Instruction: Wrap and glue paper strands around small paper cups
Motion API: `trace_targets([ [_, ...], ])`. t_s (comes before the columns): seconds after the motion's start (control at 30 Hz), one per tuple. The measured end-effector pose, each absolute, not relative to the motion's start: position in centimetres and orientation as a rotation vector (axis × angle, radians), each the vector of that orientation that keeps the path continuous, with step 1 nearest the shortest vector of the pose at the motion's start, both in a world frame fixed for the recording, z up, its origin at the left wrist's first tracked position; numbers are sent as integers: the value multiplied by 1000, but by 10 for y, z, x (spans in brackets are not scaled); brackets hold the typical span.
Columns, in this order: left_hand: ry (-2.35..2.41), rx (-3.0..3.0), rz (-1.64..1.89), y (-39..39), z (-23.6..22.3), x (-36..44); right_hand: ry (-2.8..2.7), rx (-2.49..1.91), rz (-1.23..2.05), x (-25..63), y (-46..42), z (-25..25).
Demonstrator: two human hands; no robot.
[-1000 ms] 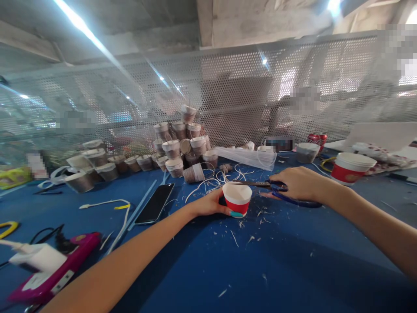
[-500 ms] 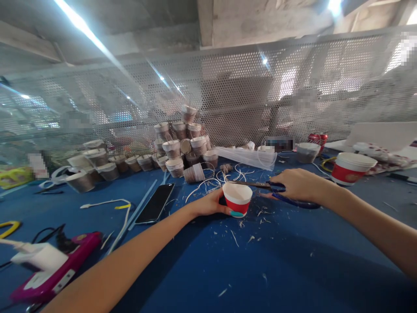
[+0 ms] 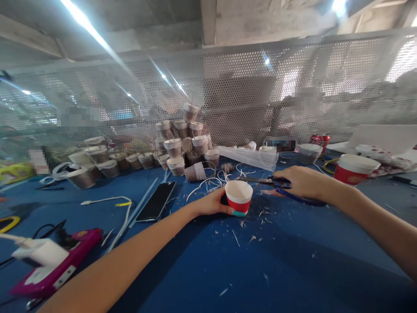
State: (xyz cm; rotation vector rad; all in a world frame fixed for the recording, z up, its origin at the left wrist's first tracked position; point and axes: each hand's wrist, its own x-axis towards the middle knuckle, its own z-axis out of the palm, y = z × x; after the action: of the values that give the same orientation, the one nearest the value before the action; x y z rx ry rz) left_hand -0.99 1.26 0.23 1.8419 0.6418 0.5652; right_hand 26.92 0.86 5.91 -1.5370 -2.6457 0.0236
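Note:
A white and red paper cup [image 3: 239, 198] stands on the blue tabletop, tilted a little, its open mouth facing up. My left hand [image 3: 213, 203] is closed round its left side, the thumb with a turquoise nail pressed low on the front. In my right hand [image 3: 299, 182] is a pair of scissors [image 3: 282, 181] with dark blue handles. Their blades point left, behind and just above the cup's rim; whether they touch it I cannot tell. White paper scraps [image 3: 252, 238] lie around the cup.
A pile of brown, white-topped cups [image 3: 173, 148] stands at the back. Several nested red and white cups [image 3: 355, 168] sit right, near a red can [image 3: 321, 141]. At left lie a phone [image 3: 156, 201] and a magenta power strip [image 3: 61, 265]. A ball of twine [image 3: 227, 167] is behind.
The scissors have shifted slightly right and away from the cup's rim. My left hand keeps its hold on the cup. The whole view has moved slightly.

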Motion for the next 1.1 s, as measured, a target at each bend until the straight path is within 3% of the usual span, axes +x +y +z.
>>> trace_targets([
  [0.3,598,1846,557,14,2,-10,-2650,-1605,-224,268,4,58],
  [1.1,591,1812,511,18,-1,-12,-2747,-1542,-41,263,8,57],
])
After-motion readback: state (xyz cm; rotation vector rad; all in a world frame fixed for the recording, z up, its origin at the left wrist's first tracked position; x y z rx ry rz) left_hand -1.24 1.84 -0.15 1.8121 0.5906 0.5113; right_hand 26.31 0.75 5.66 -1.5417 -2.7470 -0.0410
